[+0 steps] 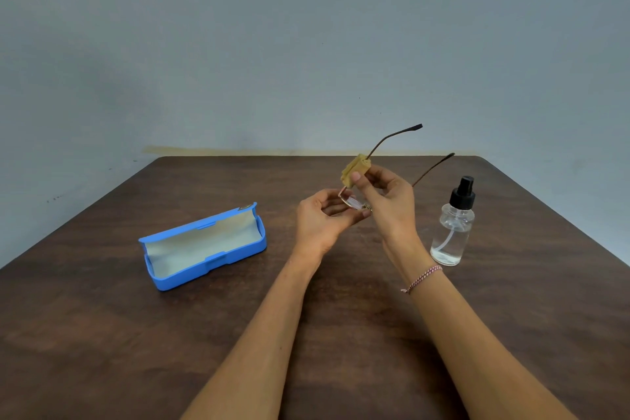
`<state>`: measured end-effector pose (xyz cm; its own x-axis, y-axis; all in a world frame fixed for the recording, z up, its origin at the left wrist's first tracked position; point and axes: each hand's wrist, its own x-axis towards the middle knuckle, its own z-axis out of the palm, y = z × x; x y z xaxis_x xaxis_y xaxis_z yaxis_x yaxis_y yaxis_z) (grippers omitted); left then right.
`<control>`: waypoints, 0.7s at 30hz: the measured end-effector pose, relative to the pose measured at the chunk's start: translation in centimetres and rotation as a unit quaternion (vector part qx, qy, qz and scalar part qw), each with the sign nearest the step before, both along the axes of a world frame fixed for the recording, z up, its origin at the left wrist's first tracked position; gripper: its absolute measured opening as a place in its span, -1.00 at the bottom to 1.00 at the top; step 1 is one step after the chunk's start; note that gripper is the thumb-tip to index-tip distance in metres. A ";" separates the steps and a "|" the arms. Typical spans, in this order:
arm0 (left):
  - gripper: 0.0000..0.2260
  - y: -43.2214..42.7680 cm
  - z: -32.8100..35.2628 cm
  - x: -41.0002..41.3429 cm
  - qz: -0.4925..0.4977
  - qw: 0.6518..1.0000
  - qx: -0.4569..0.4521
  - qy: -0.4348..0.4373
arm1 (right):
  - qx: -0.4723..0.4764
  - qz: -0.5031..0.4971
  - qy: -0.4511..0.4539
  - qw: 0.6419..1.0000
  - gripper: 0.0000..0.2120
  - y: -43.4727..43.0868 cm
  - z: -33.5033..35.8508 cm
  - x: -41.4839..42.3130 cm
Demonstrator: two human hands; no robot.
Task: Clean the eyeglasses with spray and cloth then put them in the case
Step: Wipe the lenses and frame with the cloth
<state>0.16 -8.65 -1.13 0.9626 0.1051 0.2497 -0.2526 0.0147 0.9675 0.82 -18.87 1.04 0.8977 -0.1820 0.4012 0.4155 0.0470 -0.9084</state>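
Thin-framed eyeglasses (353, 203) are held above the middle of the table, lenses down and both temples pointing up and to the right. My left hand (322, 220) grips the frame at the lenses. My right hand (388, 201) pinches a folded tan cloth (354, 170) around the base of the left temple. A clear spray bottle (453, 225) with a black nozzle stands upright just right of my right hand. A blue eyeglass case (204, 245) lies open to the left, its pale lining showing and nothing inside it.
Everything sits on a dark brown wooden table (102, 334). Its far edge meets a plain grey wall (272, 44). A braided bracelet (422, 278) circles my right wrist.
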 end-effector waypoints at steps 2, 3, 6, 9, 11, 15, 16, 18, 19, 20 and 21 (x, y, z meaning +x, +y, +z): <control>-0.69 0.1 0.0 0.1 0.010 1.000 0.006 0.000 | -0.041 -0.002 0.014 0.999 -0.82 0.3 -0.5 0.2; -0.70 0.1 0.0 0.1 0.014 1.000 0.009 0.001 | -0.061 -0.005 0.016 0.998 -0.83 0.3 -0.7 0.3; -0.74 0.2 0.0 0.1 0.016 1.000 0.007 0.003 | -0.096 -0.014 0.011 0.995 -0.88 0.3 -0.8 0.4; -0.73 0.1 0.0 0.0 0.018 1.000 0.001 0.003 | -0.134 -0.023 0.001 0.991 -0.85 0.3 -0.9 0.4; -0.73 0.1 -0.1 0.1 0.023 1.000 0.006 0.004 | -0.153 -0.024 -0.001 0.988 -0.83 0.3 -1.0 0.5; -0.72 0.1 -0.2 0.2 0.017 1.000 0.016 0.004 | -0.125 -0.036 -0.008 0.992 -0.83 0.2 -0.6 0.4; -0.71 0.1 -0.3 0.3 0.013 1.000 0.017 0.004 | -0.091 -0.037 -0.011 0.995 -0.83 0.1 -0.3 0.2; -0.67 0.0 -0.5 0.4 0.008 1.000 0.017 -0.001 | -0.018 -0.045 -0.017 0.999 -0.84 -0.3 0.2 0.2; -0.65 -0.1 -0.6 0.5 0.007 1.000 0.016 -0.002 | 0.011 -0.048 -0.022 0.999 -0.83 -0.5 0.4 0.2; -0.64 -0.1 -0.7 0.5 0.007 1.000 0.014 -0.003 | 0.031 -0.050 -0.025 0.998 -0.82 -0.7 0.6 0.2; -0.63 -0.1 -0.7 0.6 0.008 1.000 0.012 -0.005 | 0.043 -0.048 -0.024 0.998 -0.81 -0.7 0.6 0.2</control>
<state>0.73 -8.72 -1.88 0.9581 0.1151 0.2625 -0.2628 -0.0128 0.9648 1.05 -19.58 1.66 0.8547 -0.3023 0.4220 0.4643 0.0816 -0.8819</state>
